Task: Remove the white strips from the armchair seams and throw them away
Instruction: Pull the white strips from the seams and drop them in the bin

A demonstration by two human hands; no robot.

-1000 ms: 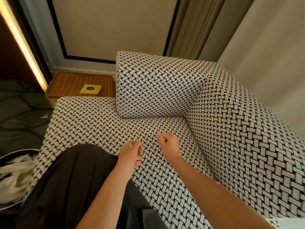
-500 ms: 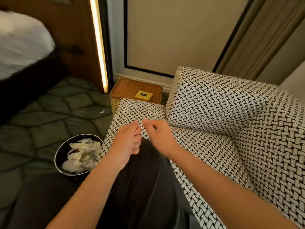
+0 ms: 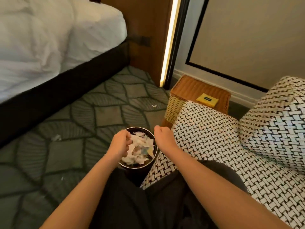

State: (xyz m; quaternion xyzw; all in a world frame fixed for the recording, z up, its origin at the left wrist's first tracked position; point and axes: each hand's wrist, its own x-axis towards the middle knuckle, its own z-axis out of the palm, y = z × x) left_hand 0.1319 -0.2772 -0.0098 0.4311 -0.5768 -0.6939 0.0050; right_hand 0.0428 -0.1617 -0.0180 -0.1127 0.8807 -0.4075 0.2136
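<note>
A black round bin [image 3: 149, 164] stands on the carpet against the armchair's front, full of crumpled white strips [image 3: 140, 149]. My left hand [image 3: 121, 143] hovers over the bin's left side with its fingers curled, and a white strip shows at its fingertips. My right hand [image 3: 162, 134] is curled into a fist above the bin's right rim, beside the seat edge, with nothing visible in it. The black-and-white woven armchair [image 3: 214, 142] fills the right of the view. No strip shows in the part of its seams that I can see.
A wicker box [image 3: 184, 95] with a yellow packet [image 3: 207, 99] stands behind the armchair's arm. A bed [image 3: 49, 47] with white sheets occupies the upper left. Small white scraps [image 3: 56, 138] lie on the green patterned carpet. My dark-clothed legs are at the bottom.
My view has swung left from the armchair seat to the floor and bin. Both hands have travelled left off the seat, the left one ending above the bin.
</note>
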